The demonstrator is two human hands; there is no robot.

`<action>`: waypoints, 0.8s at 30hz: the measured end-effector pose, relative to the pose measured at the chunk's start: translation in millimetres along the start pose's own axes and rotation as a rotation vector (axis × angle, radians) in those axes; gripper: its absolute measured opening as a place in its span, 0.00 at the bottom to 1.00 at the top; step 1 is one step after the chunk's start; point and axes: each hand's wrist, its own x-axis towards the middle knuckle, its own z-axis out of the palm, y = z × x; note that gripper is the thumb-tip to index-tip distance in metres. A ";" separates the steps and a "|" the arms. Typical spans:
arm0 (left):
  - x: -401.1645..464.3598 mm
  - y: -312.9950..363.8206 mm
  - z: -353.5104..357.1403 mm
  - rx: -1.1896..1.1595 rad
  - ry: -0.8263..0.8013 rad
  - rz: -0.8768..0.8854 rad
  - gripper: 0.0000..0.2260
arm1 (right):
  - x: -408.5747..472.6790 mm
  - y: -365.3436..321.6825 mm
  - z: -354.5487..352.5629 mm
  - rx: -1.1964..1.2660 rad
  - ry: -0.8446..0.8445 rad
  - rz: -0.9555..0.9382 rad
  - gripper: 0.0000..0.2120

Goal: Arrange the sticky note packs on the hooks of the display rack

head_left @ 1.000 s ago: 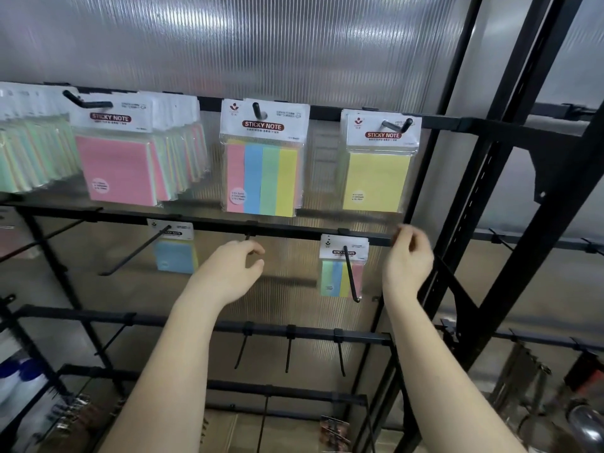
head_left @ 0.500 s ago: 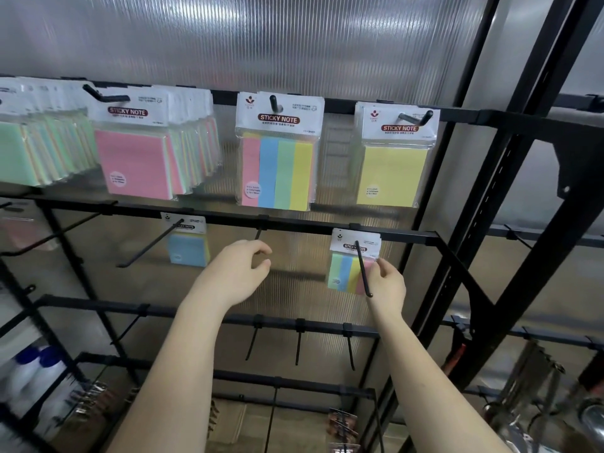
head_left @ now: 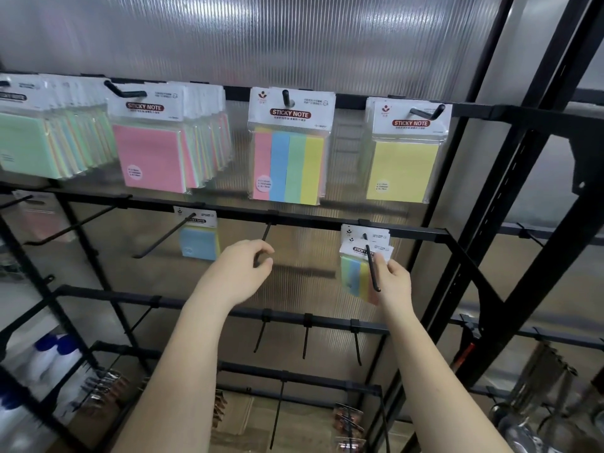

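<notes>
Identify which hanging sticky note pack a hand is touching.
The small striped pack on the second-row hook, pinched by the right hand; no hand touches the others.

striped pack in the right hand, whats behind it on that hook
Behind the striped pack, which the right hand pinches, a second white header card hangs on the same hook. Its notes are covered by the front pack.

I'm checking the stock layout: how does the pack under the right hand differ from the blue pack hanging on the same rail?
The striped pack shows green, blue, yellow and pink strips; the blue pack shows a plain blue face. The right hand pinches the striped pack, which hangs tilted, while the blue pack hangs untouched and straight. Both have white header cards and hang from hooks on the middle rail.
</notes>
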 end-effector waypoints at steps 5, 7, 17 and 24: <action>1.4 6.3 12.8 -0.025 -0.011 0.007 0.11 | -17.2 -3.7 -13.3 0.040 -0.020 0.074 0.17; 1.3 9.2 20.4 -0.025 0.005 0.005 0.11 | -26.3 -4.0 -18.7 0.017 -0.033 0.076 0.13; 23.5 35.0 56.3 -0.142 0.044 0.001 0.11 | -64.9 -31.5 -54.0 -0.258 -0.119 -0.025 0.13; 59.9 58.3 93.7 -0.226 -0.177 -0.082 0.19 | -77.3 -61.1 -74.4 -0.114 -0.084 -0.022 0.12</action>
